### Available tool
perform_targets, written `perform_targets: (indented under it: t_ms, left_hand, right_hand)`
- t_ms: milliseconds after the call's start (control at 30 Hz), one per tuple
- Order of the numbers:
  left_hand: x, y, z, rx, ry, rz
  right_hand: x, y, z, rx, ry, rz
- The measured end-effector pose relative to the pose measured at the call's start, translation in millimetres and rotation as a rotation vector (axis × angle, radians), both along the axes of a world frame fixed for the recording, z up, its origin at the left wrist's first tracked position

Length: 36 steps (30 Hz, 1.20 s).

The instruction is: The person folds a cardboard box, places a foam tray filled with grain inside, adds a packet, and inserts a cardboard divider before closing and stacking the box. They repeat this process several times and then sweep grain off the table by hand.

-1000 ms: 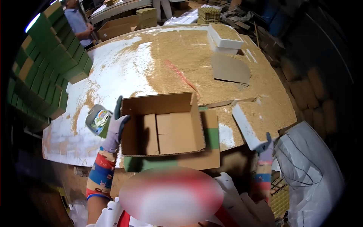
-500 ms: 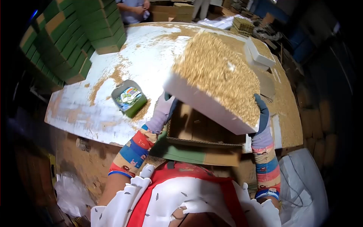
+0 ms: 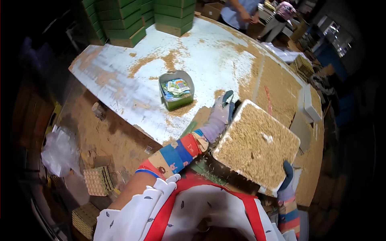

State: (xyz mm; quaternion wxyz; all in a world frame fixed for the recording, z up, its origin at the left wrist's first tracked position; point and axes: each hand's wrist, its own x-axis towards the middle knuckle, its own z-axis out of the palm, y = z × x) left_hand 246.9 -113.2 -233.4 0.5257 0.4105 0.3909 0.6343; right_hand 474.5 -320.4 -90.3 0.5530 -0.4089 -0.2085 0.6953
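1. The table (image 3: 120, 80) fills the upper middle of the frame.
2. A stack of boxes (image 3: 132, 20) sits on its far end, top left of centre.
3. Pretty much dead centre, a small open box (image 3: 176, 90) sits on the table with packets (image 3: 177, 86) in it.
4. The filled tray (image 3: 257, 146) is lower right of that box, tilted over the table's near edge.
5. The left hand (image 3: 220, 116) is on the tray's upper left corner, and the right hand (image 3: 286, 188) is on its lower right corner.
6. An empty tray (image 3: 310, 105) lies on the table at far right, behind the filled one.
7. Down on the floor at lower left, there's a plastic bag (image 3: 58, 148) with stacked flats (image 3: 95, 180) just below it.
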Motion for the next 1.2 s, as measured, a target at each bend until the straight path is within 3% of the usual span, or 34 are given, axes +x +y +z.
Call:
perform_targets:
  t_ms: [67,133,200,300,333,400,433,467,500,533,567,600,633,667,733,767,833,900,933,967,1000,1067,1133,1200]
  left_hand:
    - [-18.0,-25.8,61.2,-0.171,0.168,-0.054]
    - [-7.2,-21.5,43.9,0.102,0.289,0.103]
    - [-3.1,-9.1,28.6,0.099,0.010,-0.108]
    - [-24.9,-20.3,53.5,0.026,0.017,-0.348]
    - [-29.0,-19.8,57.9,0.014,0.025,-0.310]
    - [-24.8,-24.3,60.1,-0.021,0.030,-0.285]
    - [-25.2,-18.6,48.3,0.140,0.176,-0.238]
    - [-26.0,-17.2,42.0,0.141,0.209,-0.285]
    - [-20.7,-9.6,28.4,0.294,0.208,-0.257]
    - [-33.8,-12.9,40.3,0.211,0.247,-0.324]
    - [-46.9,-16.6,52.9,0.129,0.290,-0.392]
    - [-57.0,5.1,30.4,0.176,0.287,-0.367]
    - [-75.4,16.9,39.2,0.106,0.241,-0.312]
    - [-103.8,39.2,25.9,0.143,0.541,-0.229]
    - [-147.0,110.9,-29.7,-0.045,0.832,0.044]
    - [-176.0,132.6,-56.6,0.092,1.146,0.091]
    - [-198.6,155.5,-72.3,-0.149,1.546,0.023]
    - [-208.7,177.1,-118.0,-0.325,1.664,0.008]
    - [-188.0,141.1,-69.9,-0.332,1.840,-0.091]
    - [-206.7,164.3,-129.7,-0.169,1.930,0.054]
    - [-201.5,161.0,-124.1,-0.199,1.926,0.107]
    - [-193.4,152.8,-95.6,-0.360,1.922,-0.011]
    - [-198.8,149.8,-107.1,-0.357,1.926,0.035]
    - [-177.7,123.6,-86.0,-0.475,1.844,0.119]
  right_hand:
    - [-5.9,-3.4,-3.7,-0.008,0.049,-0.053]
    - [-11.9,1.2,-2.0,-0.056,0.113,-0.065]
    - [-5.9,11.1,-7.7,-0.115,0.041,-0.070]
    - [14.3,33.5,-43.4,-0.110,-0.292,-0.080]
    - [18.3,39.7,-53.5,-0.102,-0.405,-0.084]
    - [12.7,36.0,-54.5,-0.030,-0.739,-0.093]
    - [9.2,34.1,-50.1,0.077,-1.010,-0.032]
    - [7.1,33.6,-58.0,0.251,-1.360,-0.172]
    - [-16.0,37.9,-29.3,0.562,-2.034,-0.216]
    - [-34.2,39.5,5.2,0.611,-2.285,-0.052]
    - [-40.6,40.6,22.5,0.611,-2.146,0.183]
    - [-49.3,43.9,32.9,0.382,-1.973,0.426]
    - [-53.8,49.5,34.2,0.269,-1.924,0.622]
    - [-55.2,53.5,31.8,0.152,-1.853,0.793]
    - [-33.0,59.2,-14.9,0.229,-1.846,0.826]
    - [-27.3,67.5,-30.7,0.159,-1.750,0.880]
    - [-19.2,73.1,-53.6,0.103,-1.618,0.913]
    - [-10.2,75.8,-54.0,0.118,-1.532,0.894]
    - [-8.2,73.4,-49.9,0.118,-1.457,0.896]
    - [-0.7,67.7,-47.4,0.140,-1.389,0.896]
    - [8.7,70.4,-29.6,0.271,-1.355,0.750]
    - [29.8,82.3,4.9,0.546,-1.261,0.484]
    - [89.9,99.9,20.0,0.285,-1.147,-0.036]
    - [204.1,125.2,-40.0,0.321,-2.046,-0.225]
